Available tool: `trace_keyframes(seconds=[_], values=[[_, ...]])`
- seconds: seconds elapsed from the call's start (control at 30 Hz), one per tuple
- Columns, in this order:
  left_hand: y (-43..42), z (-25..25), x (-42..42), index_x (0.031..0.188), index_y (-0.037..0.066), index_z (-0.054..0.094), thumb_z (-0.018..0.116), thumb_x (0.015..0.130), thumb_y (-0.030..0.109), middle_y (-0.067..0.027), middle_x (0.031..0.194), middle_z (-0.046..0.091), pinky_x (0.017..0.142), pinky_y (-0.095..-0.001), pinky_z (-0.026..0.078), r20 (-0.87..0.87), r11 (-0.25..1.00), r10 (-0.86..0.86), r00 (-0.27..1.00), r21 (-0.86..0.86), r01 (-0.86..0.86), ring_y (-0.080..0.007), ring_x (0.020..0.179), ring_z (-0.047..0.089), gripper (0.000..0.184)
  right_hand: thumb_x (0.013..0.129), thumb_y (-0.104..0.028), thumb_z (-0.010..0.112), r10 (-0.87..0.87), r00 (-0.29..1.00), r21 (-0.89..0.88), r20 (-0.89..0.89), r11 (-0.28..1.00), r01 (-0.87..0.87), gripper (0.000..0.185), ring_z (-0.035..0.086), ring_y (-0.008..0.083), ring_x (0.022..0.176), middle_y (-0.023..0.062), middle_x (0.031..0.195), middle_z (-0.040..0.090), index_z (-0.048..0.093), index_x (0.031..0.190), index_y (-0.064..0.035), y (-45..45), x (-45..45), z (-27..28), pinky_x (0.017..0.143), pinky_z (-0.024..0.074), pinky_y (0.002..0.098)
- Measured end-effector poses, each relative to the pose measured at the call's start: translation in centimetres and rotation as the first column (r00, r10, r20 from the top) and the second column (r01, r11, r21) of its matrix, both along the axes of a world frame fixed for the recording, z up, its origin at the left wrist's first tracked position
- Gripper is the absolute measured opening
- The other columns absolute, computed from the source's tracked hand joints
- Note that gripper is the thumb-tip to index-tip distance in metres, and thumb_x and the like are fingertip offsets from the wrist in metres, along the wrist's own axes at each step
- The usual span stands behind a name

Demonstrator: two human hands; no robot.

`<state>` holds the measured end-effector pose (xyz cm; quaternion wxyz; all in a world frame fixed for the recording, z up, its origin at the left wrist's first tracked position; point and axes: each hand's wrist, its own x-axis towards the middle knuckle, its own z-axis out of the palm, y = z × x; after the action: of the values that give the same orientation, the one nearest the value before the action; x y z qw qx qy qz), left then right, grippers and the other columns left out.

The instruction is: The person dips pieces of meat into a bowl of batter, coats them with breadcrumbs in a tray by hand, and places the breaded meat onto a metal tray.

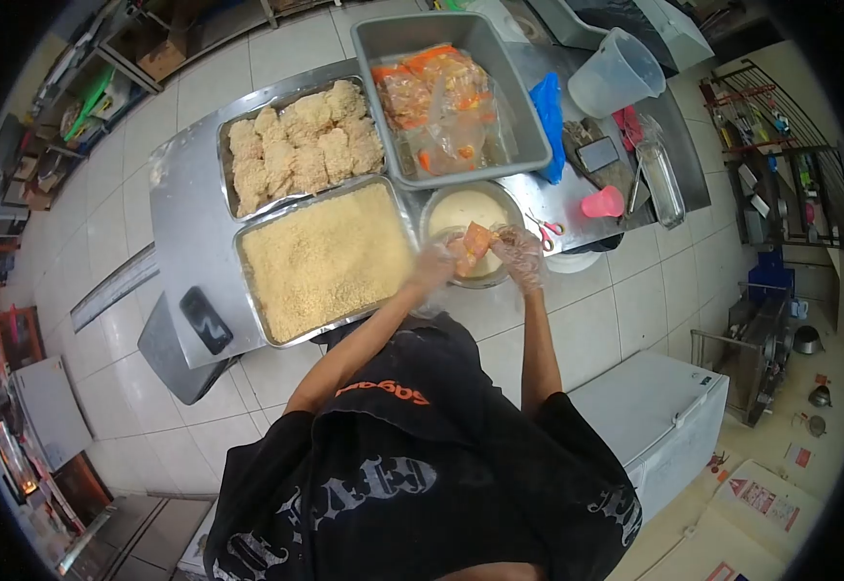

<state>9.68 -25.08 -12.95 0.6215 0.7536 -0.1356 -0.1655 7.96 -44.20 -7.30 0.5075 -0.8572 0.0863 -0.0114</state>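
Note:
Both hands wear clear plastic gloves and meet over a round metal bowl of pale batter. A piece of orange-coloured meat is held between them, above the batter. My left hand is closed on its left side, slightly blurred. My right hand pinches its right end. Left of the bowl lies a metal tray of pale crumbs. Behind that, a second tray holds several crumb-coated pieces. A grey tub with bagged orange meat stands behind the bowl.
Red-handled scissors, a pink cup, a clear plastic jug, a blue bag and a narrow metal tray are on the right. A black phone lies at the table's left corner. A white chest freezer stands at the lower right.

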Motion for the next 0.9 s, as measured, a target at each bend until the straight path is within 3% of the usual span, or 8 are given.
trace_keyframes(seconds=[0.07,0.17,0.27,0.37,0.47,0.57,0.67,0.9], values=[[-1.3,-2.5,0.7,0.111,0.001,0.052,0.055,0.080,0.009,-0.0150,0.091,0.062,0.074,-0.0302,0.049,-0.009,0.964,-0.008,1.000,0.267,0.010,-0.0209,0.087,0.061,0.033,0.068,-0.021,0.069,-0.004,0.996,-0.233,0.087,0.972,0.024,0.023,0.061,0.0232,0.065,0.0120,0.075,0.064,0.062,0.083,-0.0040,-1.5,0.2,-3.7,0.060,0.0479,0.0330],[-1.7,1.1,1.1,0.112,0.001,0.052,0.052,0.081,0.008,-0.0193,0.087,0.062,0.073,-0.0310,0.049,-0.118,0.972,0.064,0.991,0.232,-0.035,-0.0225,0.083,0.062,0.032,0.068,-0.022,0.066,0.049,0.973,-0.438,0.227,0.897,0.057,0.022,0.059,0.0307,0.067,0.0137,0.071,0.061,0.062,0.081,-0.0051,-1.6,0.6,-5.5,0.061,0.0471,0.0401],[-1.9,1.1,1.2,0.113,0.001,0.050,0.052,0.083,0.009,-0.0185,0.090,0.062,0.071,-0.0311,0.050,-0.036,0.962,0.125,0.992,0.251,-0.112,-0.0227,0.081,0.063,0.032,0.069,-0.022,0.065,0.054,0.978,-0.601,0.200,0.795,0.079,0.020,0.058,0.0267,0.063,0.0128,0.072,0.061,0.062,0.080,-0.0058,-2.0,0.9,-7.5,0.058,0.0458,0.0363],[0.2,-0.4,0.9,0.117,0.000,0.046,0.054,0.084,0.013,-0.0171,0.094,0.061,0.070,-0.0292,0.051,0.126,0.999,0.038,0.991,0.023,-0.041,-0.0217,0.084,0.062,0.037,0.070,-0.024,0.063,0.101,0.995,-0.665,0.017,0.744,-0.065,0.022,0.057,0.0291,0.062,0.0138,0.071,0.060,0.061,0.082,-0.0063,-1.9,1.0,-8.4,0.058,0.0459,0.0379],[4.0,2.4,-0.1,0.121,-0.001,0.042,0.056,0.086,0.020,-0.0159,0.099,0.060,0.071,-0.0281,0.052,-0.175,0.961,0.033,0.984,-0.266,-0.079,-0.0213,0.088,0.062,0.043,0.072,-0.022,0.062,0.197,0.953,-0.680,0.231,0.733,0.013,0.023,0.057,0.0270,0.063,0.0141,0.072,0.060,0.061,0.087,-0.0059,-2.8,0.7,-11.6,0.059,0.0462,0.0372],[8.3,3.6,-1.6,0.122,-0.001,0.041,0.056,0.087,0.026,-0.0161,0.102,0.059,0.071,-0.0286,0.053,-0.213,0.942,0.111,0.971,-0.289,-0.171,-0.0208,0.088,0.061,0.046,0.070,-0.016,0.062,0.052,0.990,-0.301,0.129,0.954,-0.010,0.018,0.058,0.0248,0.065,0.0122,0.068,0.060,0.062,0.084,-0.0039,-1.2,1.2,-5.2,0.063,0.0472,0.0339],[12.4,3.9,-3.7,0.122,-0.001,0.041,0.056,0.088,0.028,-0.0171,0.104,0.059,0.072,-0.0295,0.052,-0.304,0.883,0.313,0.900,-0.257,-0.394,-0.0212,0.090,0.061,0.048,0.069,-0.014,0.063,0.021,0.990,-0.510,0.140,0.858,0.054,0.017,0.058,0.0209,0.065,0.0101,0.068,0.061,0.063,0.083,-0.0028,0.5,1.2,1.2,0.064,0.0464,0.0303],[18.2,4.0,-6.4,0.118,-0.002,0.045,0.051,0.086,0.013,-0.0112,0.100,0.062,0.073,-0.0267,0.052,-0.215,0.789,0.562,0.799,-0.149,-0.596,-0.0159,0.086,0.062,0.036,0.068,-0.009,0.065,-0.186,0.966,-0.248,0.178,0.942,0.227,0.017,0.057,0.0148,0.065,0.0063,0.071,0.062,0.064,0.082,0.0000,1.5,1.8,6.4,0.063,0.0453,0.0274]])
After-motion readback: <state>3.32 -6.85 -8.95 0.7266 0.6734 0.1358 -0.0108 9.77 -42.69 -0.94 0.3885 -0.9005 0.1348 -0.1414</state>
